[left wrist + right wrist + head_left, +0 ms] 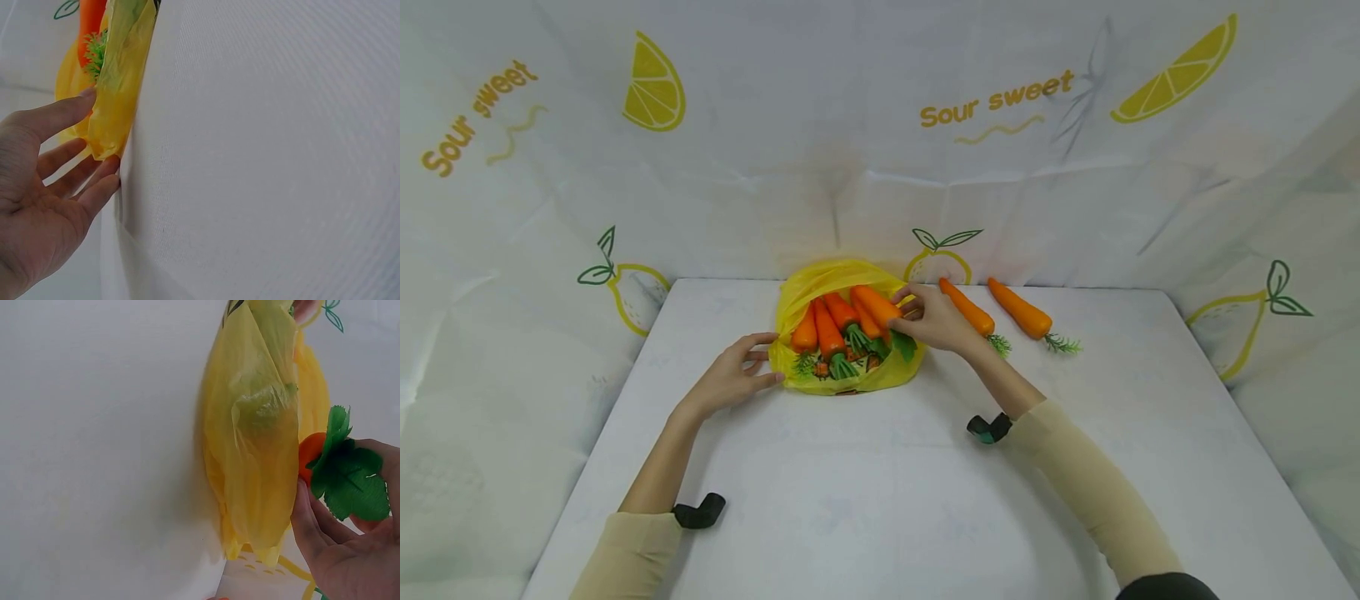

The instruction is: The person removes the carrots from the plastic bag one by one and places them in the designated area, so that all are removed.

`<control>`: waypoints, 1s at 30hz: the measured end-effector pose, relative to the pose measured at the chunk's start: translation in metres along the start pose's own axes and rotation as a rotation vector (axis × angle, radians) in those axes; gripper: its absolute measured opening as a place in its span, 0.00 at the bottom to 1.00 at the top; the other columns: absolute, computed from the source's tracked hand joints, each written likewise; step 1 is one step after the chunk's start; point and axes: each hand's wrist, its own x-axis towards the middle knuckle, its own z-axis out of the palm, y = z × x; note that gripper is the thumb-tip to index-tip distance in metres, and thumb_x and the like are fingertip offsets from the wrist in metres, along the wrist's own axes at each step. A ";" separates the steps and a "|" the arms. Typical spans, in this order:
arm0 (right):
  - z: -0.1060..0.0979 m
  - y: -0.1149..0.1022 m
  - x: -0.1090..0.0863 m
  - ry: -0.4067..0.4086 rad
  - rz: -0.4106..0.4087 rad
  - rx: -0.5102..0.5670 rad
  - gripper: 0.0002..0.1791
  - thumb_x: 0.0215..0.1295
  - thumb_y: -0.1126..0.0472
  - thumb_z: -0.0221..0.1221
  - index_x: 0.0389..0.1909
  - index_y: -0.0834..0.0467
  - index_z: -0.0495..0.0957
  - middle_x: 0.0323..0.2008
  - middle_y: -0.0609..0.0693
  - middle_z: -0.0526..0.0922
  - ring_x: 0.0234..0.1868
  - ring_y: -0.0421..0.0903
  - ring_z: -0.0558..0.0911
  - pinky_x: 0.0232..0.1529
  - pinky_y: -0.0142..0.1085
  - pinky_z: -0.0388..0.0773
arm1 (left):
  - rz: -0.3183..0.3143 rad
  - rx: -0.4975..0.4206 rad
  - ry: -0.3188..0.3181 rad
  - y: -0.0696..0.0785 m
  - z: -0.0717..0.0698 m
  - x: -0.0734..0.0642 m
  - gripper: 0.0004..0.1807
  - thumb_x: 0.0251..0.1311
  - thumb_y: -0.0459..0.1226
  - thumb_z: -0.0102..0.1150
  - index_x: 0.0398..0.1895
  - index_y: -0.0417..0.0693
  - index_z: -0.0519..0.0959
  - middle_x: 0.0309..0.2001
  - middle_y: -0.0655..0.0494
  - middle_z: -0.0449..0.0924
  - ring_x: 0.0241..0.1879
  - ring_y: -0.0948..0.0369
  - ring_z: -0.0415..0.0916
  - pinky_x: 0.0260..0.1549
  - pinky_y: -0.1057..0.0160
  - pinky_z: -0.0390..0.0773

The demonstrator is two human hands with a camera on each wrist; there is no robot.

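Your right sleeve (1093, 487) slants in at lower right of the head view; mid-frame, your right hand (934, 318) pinches a leafy carrot (874, 302) at the mouth of the yellow bag (831, 273), other carrots (827, 325) inside. Left wrist view: lower left, your left hand (53, 178) lightly grips the bag's edge. Right wrist view: green leaves (353, 484) at right.

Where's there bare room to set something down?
Bare tabletop lies in front of the yellow bag, between the forearms, and right of the rightmost carrot. The bag is crowded with carrots, the right grip at its edge.
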 end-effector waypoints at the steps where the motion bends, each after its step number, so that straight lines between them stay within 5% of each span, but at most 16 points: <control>1: -0.001 -0.001 -0.002 -0.007 0.004 -0.002 0.19 0.71 0.62 0.71 0.58 0.65 0.79 0.53 0.66 0.89 0.55 0.60 0.90 0.57 0.51 0.92 | 0.001 0.001 0.000 0.000 0.000 0.000 0.42 0.69 0.40 0.73 0.82 0.44 0.65 0.82 0.38 0.64 0.76 0.37 0.72 0.77 0.40 0.74; 30: -0.038 -0.016 -0.057 -0.039 0.019 -0.011 0.20 0.71 0.58 0.72 0.59 0.59 0.81 0.52 0.60 0.90 0.52 0.55 0.90 0.59 0.50 0.91 | 0.011 0.013 0.000 -0.001 -0.001 -0.001 0.41 0.70 0.41 0.73 0.82 0.46 0.65 0.82 0.38 0.63 0.76 0.36 0.71 0.76 0.39 0.74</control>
